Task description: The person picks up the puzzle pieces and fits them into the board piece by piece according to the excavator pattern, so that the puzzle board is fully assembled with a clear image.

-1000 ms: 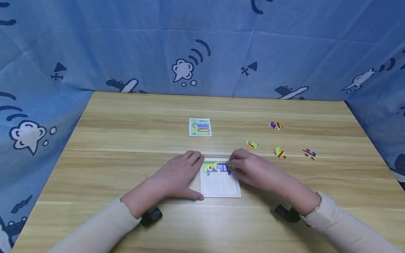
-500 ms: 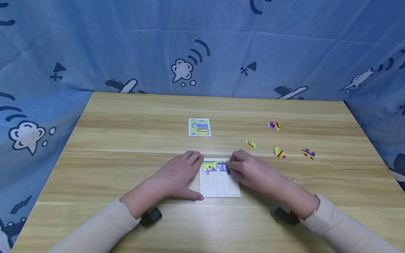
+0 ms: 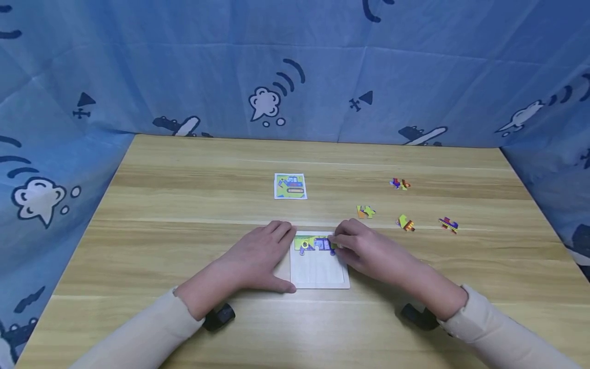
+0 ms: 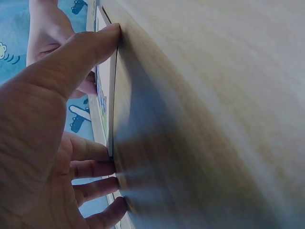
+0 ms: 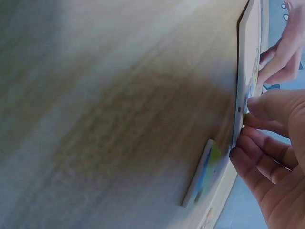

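puzzle board (image 3: 319, 271) lies flat on table (image 3: 198, 174), joined pieces (image 3: 310, 243) along its far side. right hand (image 3: 365, 248): fingers bent, pinching a mostly hidden piece (image 3: 339, 245) near the far right corner. left hand (image 3: 259, 254): thumb and fingers spread wide, touching the left edge.

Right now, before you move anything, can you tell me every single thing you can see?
Puzzle board: one, whitish, centre of table
Fitted pieces: count unclear, green and blue, along board's far side
Held piece: one, green showing, mostly hidden, board's far right
Loose pieces: four clusters, multicoloured, right of card
Nearby piece: one, green and blue, beside board, right-wrist view
Picture card: one, green and blue, beyond board
Table: one, light wood, underneath
Cloth: blue, printed, behind and beside table
Wrist devices: two, black, at wrists
Sleeves: two, beige, on arms
Hands: two, bare; left touching board's left edge, right pinching held piece
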Available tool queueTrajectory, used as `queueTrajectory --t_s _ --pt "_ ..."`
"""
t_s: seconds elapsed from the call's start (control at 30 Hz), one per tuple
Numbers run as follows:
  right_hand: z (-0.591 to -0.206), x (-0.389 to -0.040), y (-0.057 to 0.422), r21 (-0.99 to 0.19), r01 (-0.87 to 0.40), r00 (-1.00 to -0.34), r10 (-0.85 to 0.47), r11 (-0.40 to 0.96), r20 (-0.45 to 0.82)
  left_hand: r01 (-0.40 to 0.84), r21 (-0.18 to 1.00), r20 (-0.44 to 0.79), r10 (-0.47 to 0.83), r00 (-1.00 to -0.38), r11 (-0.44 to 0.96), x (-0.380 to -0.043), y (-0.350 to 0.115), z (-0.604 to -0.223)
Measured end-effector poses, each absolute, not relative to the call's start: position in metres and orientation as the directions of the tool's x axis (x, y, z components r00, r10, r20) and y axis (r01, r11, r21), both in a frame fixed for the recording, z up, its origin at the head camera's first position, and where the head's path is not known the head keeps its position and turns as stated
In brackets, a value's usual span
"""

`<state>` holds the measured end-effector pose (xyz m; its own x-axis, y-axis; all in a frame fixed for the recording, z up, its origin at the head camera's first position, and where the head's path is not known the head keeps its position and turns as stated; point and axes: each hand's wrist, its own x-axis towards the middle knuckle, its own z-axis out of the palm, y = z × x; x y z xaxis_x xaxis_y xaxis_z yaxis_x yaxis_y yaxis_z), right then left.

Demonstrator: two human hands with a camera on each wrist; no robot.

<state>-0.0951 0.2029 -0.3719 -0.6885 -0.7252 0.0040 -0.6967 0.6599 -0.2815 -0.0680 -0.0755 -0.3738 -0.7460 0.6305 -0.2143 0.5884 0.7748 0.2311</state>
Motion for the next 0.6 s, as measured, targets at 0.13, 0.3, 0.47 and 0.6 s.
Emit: queueTrajectory --t_s 0.13,0.3,0.47,0.6 --pt "-0.372 -0.1 0.208 -0.311 -0.695 -0.682 -0.732 0.648 -0.002 0.587 0.232 -0.214 0.63 -0.747 0.775 -0.068 -0.076 -0.374" --pt "-0.372 -0.112 0.222 -0.359 -0.659 -0.713 -0.701 0.661 0.018 0.583 0.232 -0.219 0.626 -0.749 0.779 -0.068 -0.076 -0.374" --pt "-0.37 -0.129 0.242 -0.355 -0.607 -0.77 -0.637 0.711 0.041 0.58 0.239 -0.213 0.625 -0.751 0.779 -0.067 -0.075 -0.374" --pt "-0.372 -0.141 0.254 -0.331 -0.562 -0.808 -0.589 0.758 0.024 0.581 0.241 -0.206 0.626 -0.752 0.778 -0.067 -0.076 -0.375"
